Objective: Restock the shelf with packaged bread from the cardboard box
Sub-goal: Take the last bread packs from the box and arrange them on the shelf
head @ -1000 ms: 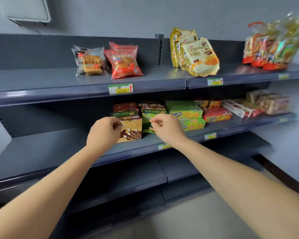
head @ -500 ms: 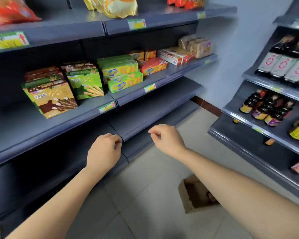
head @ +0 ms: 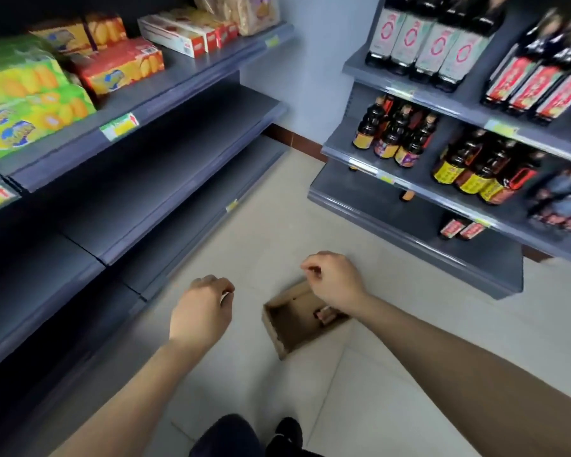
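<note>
A brown cardboard box (head: 287,338) lies open on the tiled floor between two shelf units. A small reddish package (head: 323,315) shows inside it, partly hidden by my right wrist. My right hand (head: 333,280) hovers above the box's far corner, fingers loosely curled, holding nothing. My left hand (head: 201,311) hangs to the left of the box, fingers loosely curled and empty. Bagged bread (head: 244,11) sits at the top of the grey shelf unit (head: 165,94) on the left.
Green, orange and red biscuit boxes (head: 119,64) fill the upper left shelf; the lower left shelves are bare. A second grey shelf unit (head: 419,206) at right carries dark sauce bottles (head: 393,133). My dark shoe (head: 285,433) stands on the floor near the bottom edge.
My view has swung down and right, from the shelf front to the floor. Both hands dropped away from the snack boxes and now hang over the cardboard box.
</note>
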{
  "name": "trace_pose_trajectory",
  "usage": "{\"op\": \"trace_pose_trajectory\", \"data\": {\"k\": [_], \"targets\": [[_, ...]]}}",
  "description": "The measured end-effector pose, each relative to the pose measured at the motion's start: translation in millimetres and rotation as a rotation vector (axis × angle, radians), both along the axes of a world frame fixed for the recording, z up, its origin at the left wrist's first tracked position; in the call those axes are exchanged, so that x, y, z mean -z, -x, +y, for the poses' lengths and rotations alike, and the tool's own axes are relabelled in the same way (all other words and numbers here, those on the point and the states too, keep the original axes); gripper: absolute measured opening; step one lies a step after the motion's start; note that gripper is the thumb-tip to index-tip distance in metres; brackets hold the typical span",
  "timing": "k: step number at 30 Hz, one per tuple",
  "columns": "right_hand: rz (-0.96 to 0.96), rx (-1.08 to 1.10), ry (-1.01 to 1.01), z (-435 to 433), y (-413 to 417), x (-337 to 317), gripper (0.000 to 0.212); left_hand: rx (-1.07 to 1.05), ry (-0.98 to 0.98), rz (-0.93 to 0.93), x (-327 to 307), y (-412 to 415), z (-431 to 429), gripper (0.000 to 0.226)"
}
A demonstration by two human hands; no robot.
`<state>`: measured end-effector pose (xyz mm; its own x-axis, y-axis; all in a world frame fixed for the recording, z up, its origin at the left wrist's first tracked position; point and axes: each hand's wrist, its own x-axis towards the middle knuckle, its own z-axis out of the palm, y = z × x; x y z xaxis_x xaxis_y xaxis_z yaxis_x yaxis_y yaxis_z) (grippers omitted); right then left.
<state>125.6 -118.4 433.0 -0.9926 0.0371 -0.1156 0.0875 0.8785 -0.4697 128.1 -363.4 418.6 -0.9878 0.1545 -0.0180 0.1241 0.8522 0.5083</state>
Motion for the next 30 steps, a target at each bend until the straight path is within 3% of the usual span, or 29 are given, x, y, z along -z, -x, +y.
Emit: {"op": "trace_pose_trajectory", "data": {"k": [7,17,23,30], "targets": [[-0.252,0.172,-0.068,103.3,15.7,55.2,0.018,0.16,0.037,-0.118,43.5,43.7,99.0,0.019],[-0.405,0.292,-0.102,211.8,55.1,138.9,0.019,0.308,0.174,-0.303,122.3,104.9,211.3,0.027],[-0.514,0.139,-0.102,257.5,83.0,219.2,0.016,0.231,0.217,-0.425,187.4,111.3,266.1,0.028],[-0.585,-0.051,-0.078,288.1,119.0,346.8,0.021,0.139,0.28,-0.574,314.5,124.6,318.6,0.028]]}}
